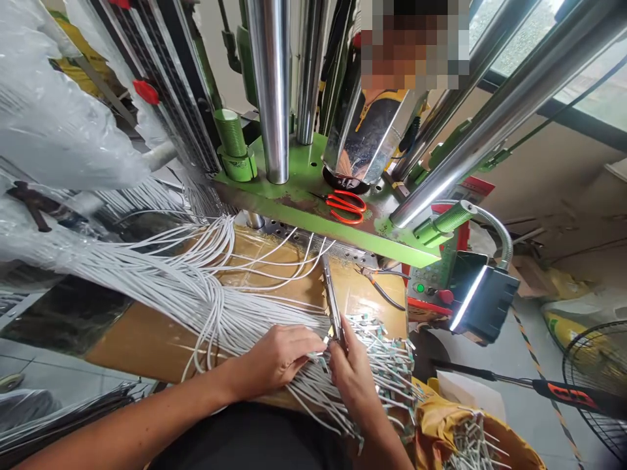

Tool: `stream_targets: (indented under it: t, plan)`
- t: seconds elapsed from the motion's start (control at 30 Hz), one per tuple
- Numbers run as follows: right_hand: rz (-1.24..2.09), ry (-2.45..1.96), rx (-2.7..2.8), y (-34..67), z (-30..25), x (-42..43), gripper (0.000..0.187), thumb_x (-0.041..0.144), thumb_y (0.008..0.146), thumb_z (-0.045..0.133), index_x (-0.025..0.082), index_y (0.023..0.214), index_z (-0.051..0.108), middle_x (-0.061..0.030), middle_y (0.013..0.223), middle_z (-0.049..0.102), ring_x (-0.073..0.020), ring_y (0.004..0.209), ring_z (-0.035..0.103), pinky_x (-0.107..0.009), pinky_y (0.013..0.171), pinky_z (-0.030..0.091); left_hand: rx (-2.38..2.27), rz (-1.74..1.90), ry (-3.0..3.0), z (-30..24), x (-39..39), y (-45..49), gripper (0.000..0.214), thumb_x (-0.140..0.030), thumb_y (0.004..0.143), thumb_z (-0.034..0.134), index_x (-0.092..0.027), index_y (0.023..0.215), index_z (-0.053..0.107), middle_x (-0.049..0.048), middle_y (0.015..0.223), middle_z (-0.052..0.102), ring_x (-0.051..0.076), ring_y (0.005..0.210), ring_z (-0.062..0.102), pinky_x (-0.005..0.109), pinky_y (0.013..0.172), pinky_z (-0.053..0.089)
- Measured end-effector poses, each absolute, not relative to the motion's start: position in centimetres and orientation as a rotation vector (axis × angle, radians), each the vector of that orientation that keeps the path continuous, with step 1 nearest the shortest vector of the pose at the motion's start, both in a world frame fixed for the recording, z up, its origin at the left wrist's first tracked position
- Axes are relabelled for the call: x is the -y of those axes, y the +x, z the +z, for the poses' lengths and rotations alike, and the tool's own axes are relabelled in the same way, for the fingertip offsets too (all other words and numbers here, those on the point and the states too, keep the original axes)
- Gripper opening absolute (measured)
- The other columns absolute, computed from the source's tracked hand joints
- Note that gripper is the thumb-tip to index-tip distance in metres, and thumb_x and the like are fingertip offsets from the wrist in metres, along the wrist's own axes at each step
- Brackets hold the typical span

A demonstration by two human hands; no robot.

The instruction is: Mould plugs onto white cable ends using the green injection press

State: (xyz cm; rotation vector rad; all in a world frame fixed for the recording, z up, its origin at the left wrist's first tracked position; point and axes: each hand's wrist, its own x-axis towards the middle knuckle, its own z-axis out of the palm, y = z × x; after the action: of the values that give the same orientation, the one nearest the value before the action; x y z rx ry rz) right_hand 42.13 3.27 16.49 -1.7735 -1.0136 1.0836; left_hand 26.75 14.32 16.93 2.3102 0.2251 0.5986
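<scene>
My right hand [350, 369] grips the near end of a long, narrow metal bar [333, 297], which slants away from me toward the green press. Small brass-coloured pieces line the bar's left side. At that same near end, my left hand [289, 352] is closed with thumb and fingertips pinched on the tip of a white cable; the fingers partly hide it. Under and around both hands spreads a thick bundle of white cables [171, 297], running in from the left. Many of their ends, with small greenish connectors [392, 356], lie to the right of my right hand.
A green press plate [294, 196] with steel columns stands ahead, carrying red-handled scissors [347, 205]. Orange-and-black pliers [382, 287] lie on the brown table [249, 251]. At right are a lit work lamp [482, 303], a fan [597, 385] and a yellow bag [435, 418] holding cut white pieces.
</scene>
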Motion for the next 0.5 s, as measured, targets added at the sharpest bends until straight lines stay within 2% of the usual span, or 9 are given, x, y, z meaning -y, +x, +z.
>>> stream_targets:
  t: [0.1,0.17,0.23,0.33,0.4,0.47,0.5]
  plan:
    - [1.024,-1.797,0.860,42.1,16.7,-3.4,0.063,0.043,0.088,0.048,0.015,0.145,0.040,-0.0026,0.071,0.062,-0.0212,0.068,0.061,-0.032,0.061,0.054,-0.198,0.672,2.355,16.9,-14.5,27.0,0.027,-0.010,0.090,0.046,-0.018,0.109,0.063,0.0068,0.102,0.073,0.018,0.092,0.068,0.030,0.087,0.052]
    - [0.976,-1.795,0.850,42.1,16.9,-3.5,0.060,0.039,0.087,0.050,0.015,0.142,0.045,-0.0059,0.088,0.068,-0.0238,0.085,0.064,-0.035,0.075,0.055,-0.180,0.701,2.373,16.8,-14.6,27.2,0.027,-0.008,0.089,0.047,-0.018,0.108,0.063,0.0063,0.102,0.073,0.018,0.091,0.068,0.029,0.086,0.053]
    - [0.945,-1.787,0.874,42.0,16.9,-3.5,0.056,0.035,0.086,0.051,0.017,0.140,0.048,-0.0076,0.109,0.068,-0.0249,0.104,0.061,-0.037,0.092,0.051,-0.174,0.688,2.382,16.8,-14.6,27.3,0.030,-0.006,0.087,0.046,-0.018,0.109,0.063,0.0062,0.103,0.073,0.018,0.092,0.067,0.029,0.086,0.053]
    - [0.939,-1.764,0.919,42.0,16.7,-3.6,0.055,0.029,0.087,0.048,0.016,0.141,0.046,-0.0088,0.135,0.057,-0.0236,0.128,0.048,-0.037,0.110,0.036,-0.177,0.668,2.368,16.5,-14.5,27.4,0.035,-0.003,0.085,0.045,-0.018,0.111,0.063,0.0063,0.105,0.073,0.019,0.095,0.067,0.030,0.088,0.052]
    - [0.944,-1.747,0.934,42.0,16.7,-3.7,0.054,0.027,0.088,0.047,0.015,0.141,0.045,-0.0102,0.138,0.054,-0.0230,0.131,0.044,-0.037,0.113,0.031,-0.212,0.661,2.302,16.6,-14.5,27.6,0.033,-0.005,0.085,0.045,-0.017,0.109,0.064,0.0068,0.103,0.073,0.019,0.095,0.067,0.030,0.086,0.052]
    - [0.960,-1.728,0.930,42.0,16.9,-3.8,0.054,0.027,0.087,0.050,0.015,0.139,0.046,-0.0104,0.124,0.062,-0.0229,0.118,0.054,-0.035,0.104,0.040,-0.344,0.587,2.165,17.0,-14.6,28.0,0.025,-0.011,0.088,0.048,-0.017,0.100,0.069,0.0063,0.095,0.074,0.019,0.087,0.067,0.028,0.080,0.052]
    - [0.988,-1.724,0.921,42.0,17.0,-3.9,0.055,0.028,0.085,0.053,0.015,0.138,0.046,-0.0084,0.110,0.066,-0.0215,0.103,0.059,-0.033,0.094,0.046,-0.451,0.517,2.066,17.4,-14.8,28.2,0.021,-0.015,0.088,0.051,-0.016,0.095,0.070,0.0056,0.089,0.073,0.018,0.082,0.066,0.027,0.075,0.052]
